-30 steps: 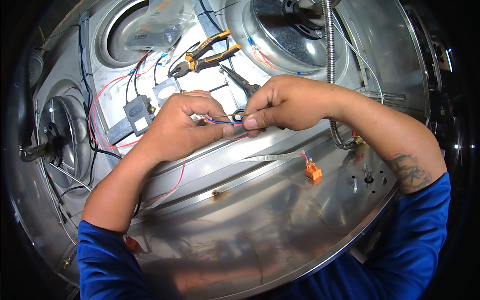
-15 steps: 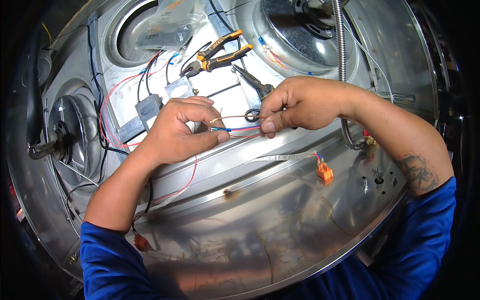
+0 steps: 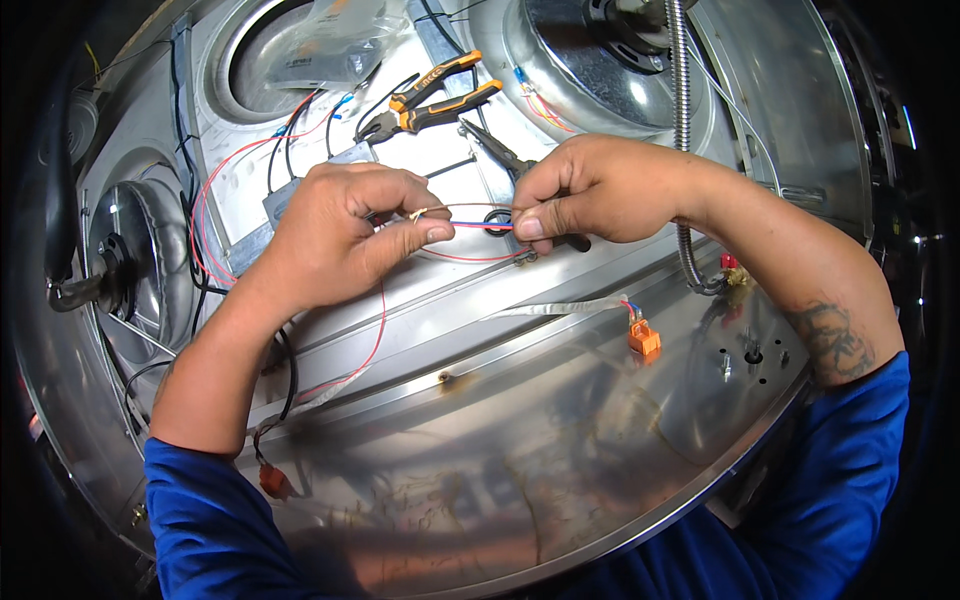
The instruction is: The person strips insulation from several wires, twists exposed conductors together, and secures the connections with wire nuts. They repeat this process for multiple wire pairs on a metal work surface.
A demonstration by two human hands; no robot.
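Observation:
A thin blue wire and a red wire (image 3: 482, 226) stretch side by side between my two hands, with a brown wire (image 3: 470, 206) arching just above them. My left hand (image 3: 360, 225) pinches the left ends between thumb and fingers, and a frayed bare tip pokes out above the thumb; what sits inside that pinch is hidden. My right hand (image 3: 600, 190) grips the same wires further right, thumb pressed on the fingers. Just beyond it lie needle-nose pliers (image 3: 497, 150), partly covered by this hand. A black cable loop (image 3: 497, 218) shows behind the wires.
Orange-handled pliers (image 3: 430, 105) lie on the metal panel beside a clear plastic bag (image 3: 340, 50). Round metal burner bowls (image 3: 600, 80) surround the area. A flexible metal hose (image 3: 683, 130) passes behind my right forearm. Orange plug connectors (image 3: 644, 337) rest on the near steel surface.
The blue terminal at the wire ends, visible before, is now covered by my left thumb and fingers. Both hands have shifted slightly away from me, the right one also a little left.

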